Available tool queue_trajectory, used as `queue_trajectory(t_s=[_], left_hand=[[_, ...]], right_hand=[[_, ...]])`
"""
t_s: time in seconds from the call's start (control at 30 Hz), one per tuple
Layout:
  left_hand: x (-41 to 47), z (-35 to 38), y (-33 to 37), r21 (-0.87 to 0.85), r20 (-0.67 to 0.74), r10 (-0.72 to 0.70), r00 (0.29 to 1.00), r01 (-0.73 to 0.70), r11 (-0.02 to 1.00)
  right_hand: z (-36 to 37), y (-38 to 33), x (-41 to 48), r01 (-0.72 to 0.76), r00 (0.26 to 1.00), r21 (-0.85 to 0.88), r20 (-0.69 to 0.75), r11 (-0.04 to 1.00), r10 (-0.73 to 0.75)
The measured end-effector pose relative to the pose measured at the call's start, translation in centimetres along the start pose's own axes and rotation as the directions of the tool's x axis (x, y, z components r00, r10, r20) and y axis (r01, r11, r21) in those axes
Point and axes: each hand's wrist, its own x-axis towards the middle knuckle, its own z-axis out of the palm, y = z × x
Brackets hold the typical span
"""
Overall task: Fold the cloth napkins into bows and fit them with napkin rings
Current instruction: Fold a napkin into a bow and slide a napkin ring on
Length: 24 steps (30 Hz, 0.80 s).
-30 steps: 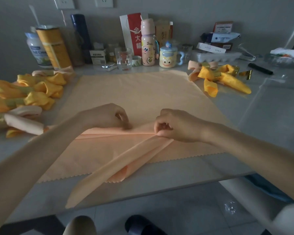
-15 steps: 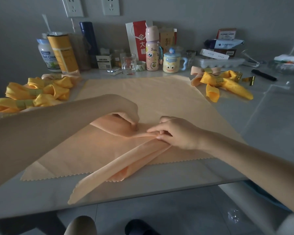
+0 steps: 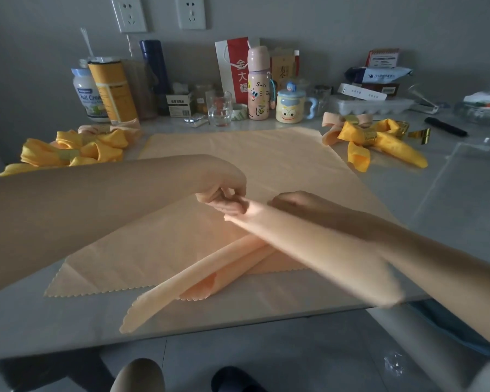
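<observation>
Left hand (image 3: 224,188) is pinching one end of the peach napkin strip (image 3: 198,278) between thumb and curled fingertips, just above the middle of the flat peach cloth (image 3: 266,154) that is lying spread on the table (image 3: 68,321). That pinched end is draping across my right wrist and forearm and is reading as a pale smear; its edges are blurring, so I cannot tell where cloth is ending and arm beginning. Right hand (image 3: 297,203) is sitting close beside the left, knuckles showing. Its fingers are hiding behind the strip, so I cannot tell whether it is gripping or only pressing. The strip's other end is running down-left off the cloth, its scalloped tip lying near the table's front edge.

My left forearm is covering part of the yellow bows (image 3: 77,152) on the left. More bows (image 3: 379,142) are lying far right, a gold ring (image 3: 420,134) beside them.
</observation>
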Motion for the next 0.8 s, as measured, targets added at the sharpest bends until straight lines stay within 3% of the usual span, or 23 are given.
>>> queue_trajectory(t_s=[0.07,0.17,0.27,0.4,0.53,0.67,0.8], left_hand=[[-0.7,0.0,-0.4,-0.111,0.009,-0.028,1.000,0.029,0.993],[-1.8,1.0,-1.2,-0.263,-0.095,0.047,0.994,-0.070,0.962],[-2.3,1.8,-2.8,-0.312,-0.172,0.124,0.977,-0.174,0.934],[-2.1,1.8,-4.9,-0.084,-0.254,0.126,0.959,-0.151,0.985],[-3.6,1.8,-5.8,0.219,-0.106,0.162,0.981,-0.136,0.966],[-5.0,2.0,-4.7,0.297,-0.008,0.151,0.988,-0.142,0.944],[-5.3,3.2,-4.2,0.179,0.028,0.241,0.970,-0.242,0.953]], right_hand=[[-0.5,-0.3,-0.4,-0.074,0.997,0.035,-0.005,0.997,0.074],[-0.6,-0.9,-1.1,-0.136,0.990,0.098,0.051,0.986,0.131],[-0.2,-1.2,-1.8,-0.069,0.994,-0.110,0.076,0.992,0.077],[1.0,-1.5,-2.8,-0.032,0.999,-0.358,-0.026,0.933,0.025],[2.8,-2.5,-4.3,-0.154,0.975,-0.649,-0.221,0.745,0.009],[2.1,-2.6,-4.5,-0.324,0.946,-0.610,-0.209,0.723,0.248],[1.8,-1.3,-3.6,-0.310,0.949,-0.529,-0.220,0.790,0.225]])
